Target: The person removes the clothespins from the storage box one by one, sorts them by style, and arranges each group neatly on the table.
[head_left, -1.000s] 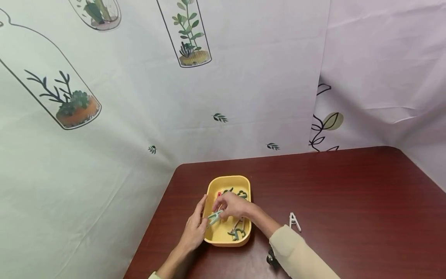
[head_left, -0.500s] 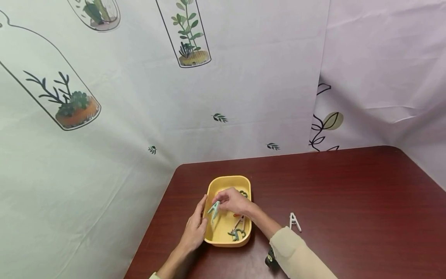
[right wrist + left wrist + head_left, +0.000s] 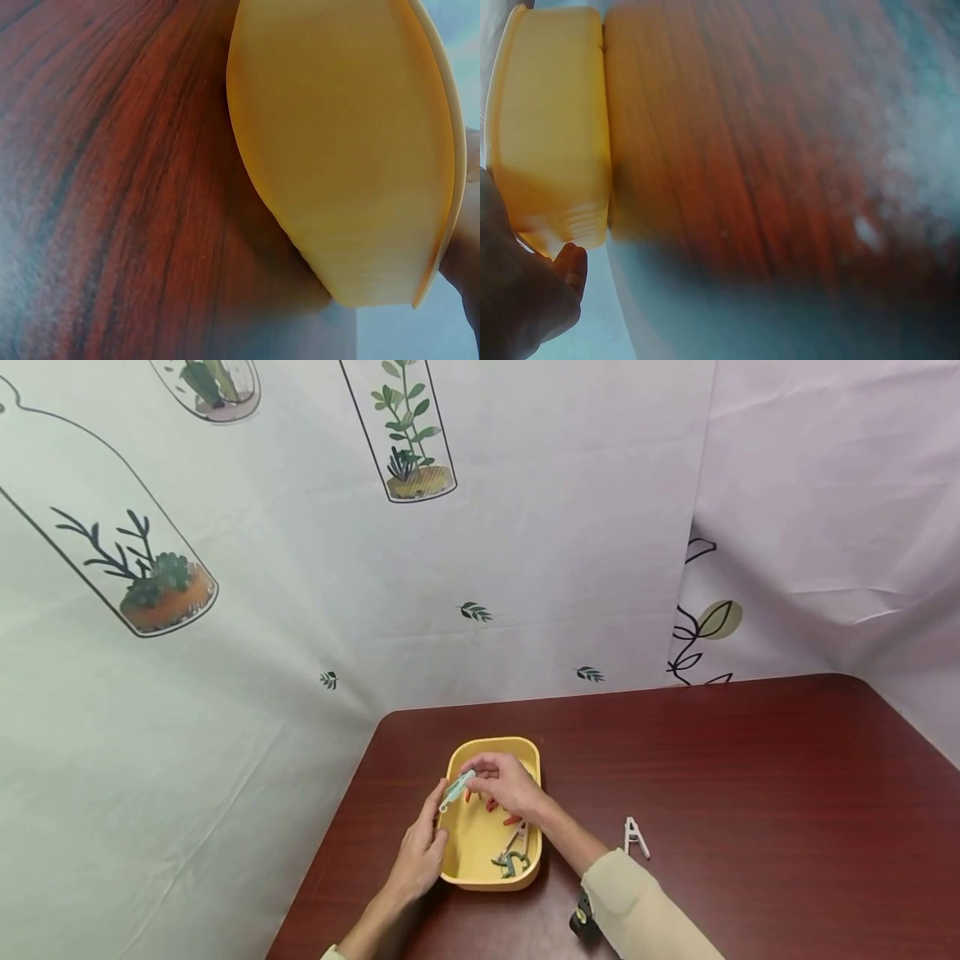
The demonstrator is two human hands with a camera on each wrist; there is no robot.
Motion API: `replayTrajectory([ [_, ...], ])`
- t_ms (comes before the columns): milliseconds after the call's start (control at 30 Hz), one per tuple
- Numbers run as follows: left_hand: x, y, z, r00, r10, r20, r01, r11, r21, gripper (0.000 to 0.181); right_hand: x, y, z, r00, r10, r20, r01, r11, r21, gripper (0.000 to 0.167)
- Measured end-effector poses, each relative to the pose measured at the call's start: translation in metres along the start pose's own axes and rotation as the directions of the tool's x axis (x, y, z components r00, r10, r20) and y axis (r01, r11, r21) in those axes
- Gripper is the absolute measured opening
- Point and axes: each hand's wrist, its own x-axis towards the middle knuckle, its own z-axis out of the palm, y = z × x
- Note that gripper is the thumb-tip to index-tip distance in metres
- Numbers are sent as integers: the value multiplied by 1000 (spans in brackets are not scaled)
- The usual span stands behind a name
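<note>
A yellow tray (image 3: 471, 860) stands on the dark red table, its outer wall filling much of both wrist views. My left hand (image 3: 417, 853) lies along its left side, fingers straight against the rim; in the left wrist view the hand (image 3: 525, 292) touches the tray's end. Over the tray's upper part, my right hand (image 3: 504, 782) pinches a pale green clip (image 3: 457, 790) between thumb and fingers. Beneath that hand lie several red clips (image 3: 492, 805). A white-pink clip (image 3: 514, 838) and a dark green clip (image 3: 510, 864) rest at the tray's lower right.
A white clip (image 3: 634, 837) lies on the table (image 3: 735, 793) to the right of the tray. Near my right sleeve sits a small black object (image 3: 582, 920), partly hidden. A patterned cloth (image 3: 555, 543) hangs behind the table.
My right hand has moved up toward the tray's far end with the pale green clip, which has turned in the fingers. Red clips have come into view under the hand. My left hand stays put.
</note>
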Motion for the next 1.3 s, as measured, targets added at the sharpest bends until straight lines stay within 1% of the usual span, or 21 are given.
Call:
replayTrajectory([
  [100, 0, 0, 0, 1000, 0, 2, 0, 1000, -5, 78, 1, 1, 0, 999, -20, -38, 21, 1000, 19, 18],
  [233, 0, 1, 0, 1000, -11, -4, 11, 1000, 23, 78, 2, 2, -1, 995, -49, -92, 56, 996, 72, 20],
  [333, 1, 1, 0, 1000, -18, -5, 18, 999, 37, 79, 3, 3, -1, 991, -56, -123, 70, 991, 113, 22],
  [400, 1, 1, 0, 1000, -22, -3, 22, 999, 38, 80, 3, 3, -1, 989, -54, -137, 71, 989, 128, 23],
  [567, 1, 0, 0, 1000, -9, -1, 9, 1000, 24, 77, 1, 0, -3, 984, -36, -177, 65, 984, 165, 25],
  [733, 2, -1, 1, 1000, 17, -9, -16, 1000, 11, 76, 1, -3, -2, 973, -44, -225, 96, 969, 226, 26],
  [833, 3, -1, 1, 999, 35, -17, -34, 999, 17, 76, 1, -3, -2, 966, -55, -254, 120, 962, 247, 26],
  [1033, 3, -2, 1, 1000, 15, -7, -15, 1000, 17, 77, 2, -1, -3, 949, -56, -312, 146, 950, 275, 26],
  [1167, 3, -1, 1, 1000, 3, -1, -3, 1000, 16, 77, 1, -2, -6, 946, -42, -322, 142, 946, 291, 26],
  [1300, 3, 0, 1, 1000, 2, 0, -2, 1000, 15, 77, -1, -5, -11, 940, -28, -339, 150, 929, 340, 25],
])
